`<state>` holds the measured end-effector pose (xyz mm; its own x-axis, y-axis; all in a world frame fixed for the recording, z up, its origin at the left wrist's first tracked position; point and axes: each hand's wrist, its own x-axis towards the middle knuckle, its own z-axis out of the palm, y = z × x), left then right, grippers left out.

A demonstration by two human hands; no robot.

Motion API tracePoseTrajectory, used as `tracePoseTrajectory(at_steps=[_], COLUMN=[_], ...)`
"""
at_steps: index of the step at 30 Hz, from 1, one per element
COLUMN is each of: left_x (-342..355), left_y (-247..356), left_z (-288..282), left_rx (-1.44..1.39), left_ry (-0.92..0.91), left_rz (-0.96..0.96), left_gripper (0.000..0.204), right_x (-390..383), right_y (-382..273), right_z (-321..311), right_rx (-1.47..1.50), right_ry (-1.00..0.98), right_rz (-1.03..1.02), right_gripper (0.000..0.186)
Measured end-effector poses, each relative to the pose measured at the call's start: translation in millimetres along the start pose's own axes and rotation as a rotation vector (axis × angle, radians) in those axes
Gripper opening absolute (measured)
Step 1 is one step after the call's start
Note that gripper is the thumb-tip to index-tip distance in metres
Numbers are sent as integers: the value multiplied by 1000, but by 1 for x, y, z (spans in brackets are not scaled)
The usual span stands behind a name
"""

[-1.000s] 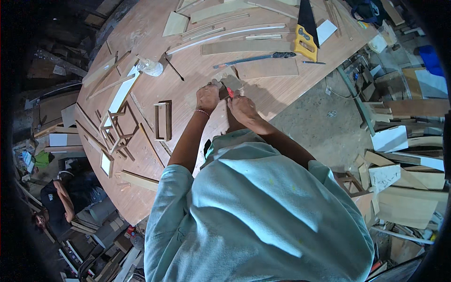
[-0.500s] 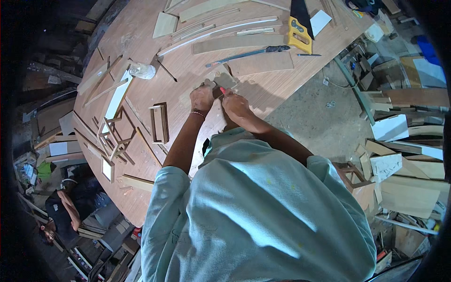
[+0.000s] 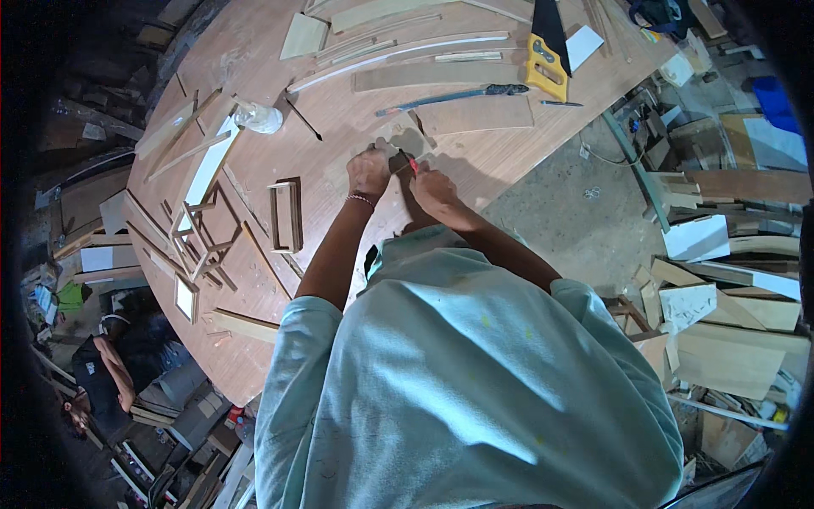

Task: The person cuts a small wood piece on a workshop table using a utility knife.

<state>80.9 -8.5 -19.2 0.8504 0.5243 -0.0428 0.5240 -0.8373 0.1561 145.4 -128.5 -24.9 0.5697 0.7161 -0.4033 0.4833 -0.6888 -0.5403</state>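
Above the table, my left hand (image 3: pixel 369 174) is closed on a small brown piece (image 3: pixel 398 162) that looks like wood; its far side is hidden. Close beside it on the right, my right hand (image 3: pixel 434 191) wraps round a small red-handled tool (image 3: pixel 413 163). The tool's tip meets or lies just over the piece; its exact kind is too small to make out. Beyond my hands, a pale thin board (image 3: pixel 405 136) lies on the table, with their shadow over it.
On the table (image 3: pixel 331 119) are a yellow-handled saw (image 3: pixel 548 68), a blue stick (image 3: pixel 441 100), a clear jar (image 3: pixel 259 119), a small wooden frame (image 3: pixel 286 215) and several strips. Wood offcuts (image 3: pixel 721 356) pile up at right. Another person (image 3: pixel 119 373) is at lower left.
My hands stay close together, with the tool and piece a little farther apart from my fingers' cover. The view has shifted slightly.
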Motion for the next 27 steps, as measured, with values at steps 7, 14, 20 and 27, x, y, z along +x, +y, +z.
tracePoseTrajectory(at_steps=[7,14,20,27], left_x=[2,2,-1,3], left_y=[-5,-3,-3,-9], left_z=[3,4,6,8], left_rx=[7,1,7,21], left_ry=[-26,-38,-48,37], left_rz=[-11,-29,-10,-5], left_gripper=[12,14,14,31], right_x=[-9,0,19,10], right_y=[2,-4,4,5], right_z=[-6,3,22,12], right_rx=[40,28,29,62], right_ry=[140,106,126,130], right_rz=[-286,-148,-166,-116], right_gripper=[32,25,19,28])
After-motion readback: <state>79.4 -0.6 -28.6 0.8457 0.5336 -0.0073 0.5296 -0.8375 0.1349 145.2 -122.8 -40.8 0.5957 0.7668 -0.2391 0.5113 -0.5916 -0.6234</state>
